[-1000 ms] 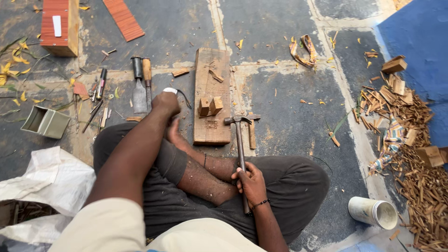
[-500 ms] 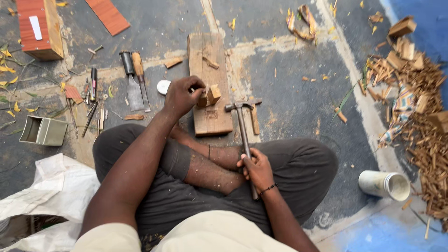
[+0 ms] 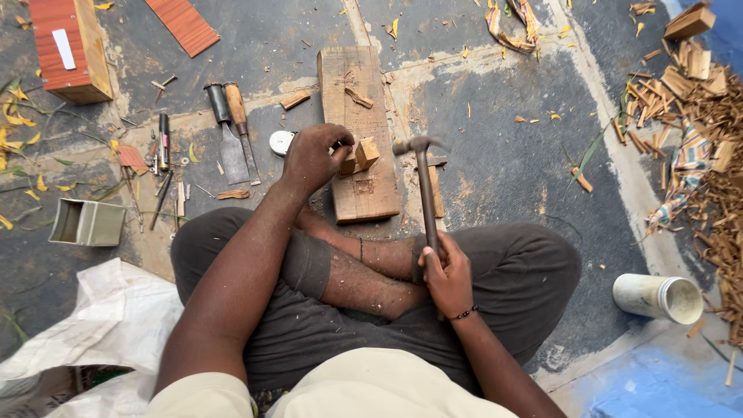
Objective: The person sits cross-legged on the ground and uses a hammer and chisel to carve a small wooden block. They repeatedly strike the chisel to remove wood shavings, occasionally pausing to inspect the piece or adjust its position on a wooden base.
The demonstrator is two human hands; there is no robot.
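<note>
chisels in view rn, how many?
2: both lie side by side on the floor left of the wooden board: dark-handled chisel, brown-handled chisel. Smaller tools farther left are too small to tell.

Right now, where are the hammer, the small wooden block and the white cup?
hammer (image 3: pixel 426 197): head view, middle of its handle.
small wooden block (image 3: pixel 366 152): head view, its top face, beside the left hand (image 3: pixel 313 157).
white cup (image 3: pixel 658 297): head view, its side wall.
</note>
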